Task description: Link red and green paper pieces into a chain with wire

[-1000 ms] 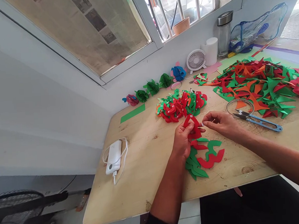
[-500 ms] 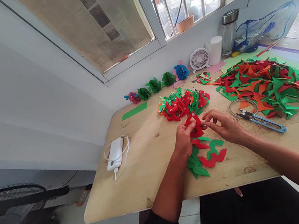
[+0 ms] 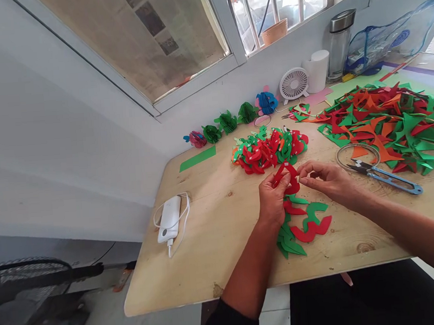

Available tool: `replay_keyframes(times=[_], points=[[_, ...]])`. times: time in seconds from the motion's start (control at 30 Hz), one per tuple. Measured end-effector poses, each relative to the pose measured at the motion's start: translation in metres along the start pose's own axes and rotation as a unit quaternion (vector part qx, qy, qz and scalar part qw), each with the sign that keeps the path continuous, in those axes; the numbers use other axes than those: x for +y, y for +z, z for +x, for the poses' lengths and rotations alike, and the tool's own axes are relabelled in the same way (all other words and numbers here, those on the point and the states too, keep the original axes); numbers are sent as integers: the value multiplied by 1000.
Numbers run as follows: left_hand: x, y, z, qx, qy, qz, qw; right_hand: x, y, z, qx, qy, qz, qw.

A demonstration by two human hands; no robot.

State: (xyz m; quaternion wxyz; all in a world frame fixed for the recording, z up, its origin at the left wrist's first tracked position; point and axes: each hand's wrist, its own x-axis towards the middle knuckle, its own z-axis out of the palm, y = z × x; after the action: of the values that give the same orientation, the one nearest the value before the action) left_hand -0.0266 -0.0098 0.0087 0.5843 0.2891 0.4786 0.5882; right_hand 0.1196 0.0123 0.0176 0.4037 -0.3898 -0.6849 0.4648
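Observation:
My left hand [image 3: 273,198] is closed on a red paper piece [image 3: 292,184] with a small pale square at its top. At that piece's right edge my right hand [image 3: 325,178] has its thumb and forefinger pinched together; anything between them is too small to make out. Below the hands lie loose green paper shapes [image 3: 291,242] and a red wavy one [image 3: 312,230]. Just behind the hands is a pile of red and green cut pieces [image 3: 261,151], several bearing pale squares.
Blue-handled snips [image 3: 394,179] lie by a tape ring [image 3: 376,152] at right, before a large heap of paper scraps [image 3: 386,119]. A white power bank [image 3: 170,219] with cable sits left. Along the wall stand paper ornaments [image 3: 228,122], a small fan [image 3: 294,84] and a glass bottle [image 3: 338,53].
The view has shifted slightly, so most things appear a little further right. My left hand still holds the red piece, now turned slightly, and my right fingertips remain beside it.

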Motion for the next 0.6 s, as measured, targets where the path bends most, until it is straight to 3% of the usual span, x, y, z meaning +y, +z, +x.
replay_keyframes(times=[0.27,0.6], points=[[3,4,-6,-15,-52,11,998,-6,-2,-1,42,50,-63,996],[4,0,-6,-56,-56,71,994,-6,-2,0,77,96,18,992]])
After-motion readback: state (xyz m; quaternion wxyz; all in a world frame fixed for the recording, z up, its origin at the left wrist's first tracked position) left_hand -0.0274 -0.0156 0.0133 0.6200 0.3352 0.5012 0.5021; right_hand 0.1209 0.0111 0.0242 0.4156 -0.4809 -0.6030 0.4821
